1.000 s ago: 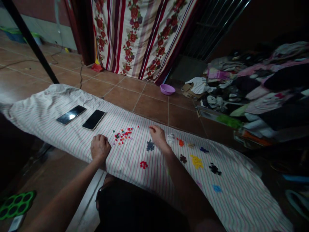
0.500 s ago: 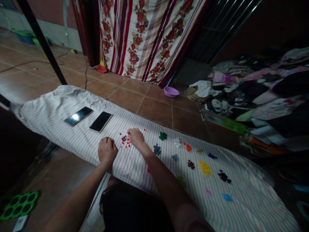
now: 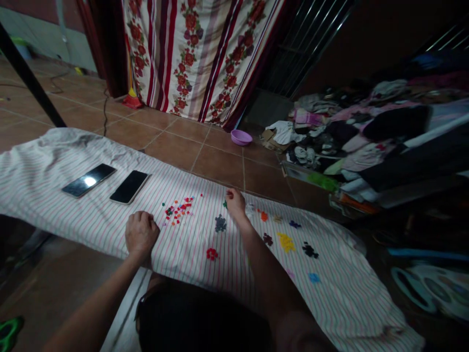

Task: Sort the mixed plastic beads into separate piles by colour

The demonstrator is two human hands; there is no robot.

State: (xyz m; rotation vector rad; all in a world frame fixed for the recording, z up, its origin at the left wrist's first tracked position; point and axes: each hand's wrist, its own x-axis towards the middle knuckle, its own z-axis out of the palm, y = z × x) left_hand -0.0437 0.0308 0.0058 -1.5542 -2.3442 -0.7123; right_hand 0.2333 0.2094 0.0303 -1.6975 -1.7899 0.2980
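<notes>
While the left hand (image 3: pixel 142 232) rested on the near edge of the cloth-covered table (image 3: pixel 340 298), the right hand (image 3: pixel 235 202) was over the far edge. Left: fingers curled inward, knuckles up; the palm was hidden, so contents could not be told. Right: thumb and fingertips drawn close together, narrow; whether a piece sat between them could not be told.

Mixed pile (image 3: pixel 179 210) of small coloured pieces, mostly red: scattered between the two hands, just beside the left, midway between near and far edges. Green pieces (image 3: pixel 225 204) showed at the right hand, partly hidden by it.

Sorted by colour: dark grey pile (image 3: pixel 220 223) on the near side of the right hand; red pile (image 3: pixel 211 254) closer to the near edge. White pile (image 3: pixel 250 207) just right of the right wrist. Further right along the far edge: orange pile (image 3: pixel 264 215), tan pile (image 3: pixel 277 218), dark blue pile (image 3: pixel 294 224). Brown pile (image 3: pixel 267 239), yellow pile (image 3: pixel 286 242) and black pile (image 3: pixel 310 250) formed a middle row. Light blue pile (image 3: pixel 313 277) lay nearer the near edge.

Two phones, one reflecting light (image 3: pixel 89 180), one dark (image 3: pixel 129 187), lay flat toward the left end.
</notes>
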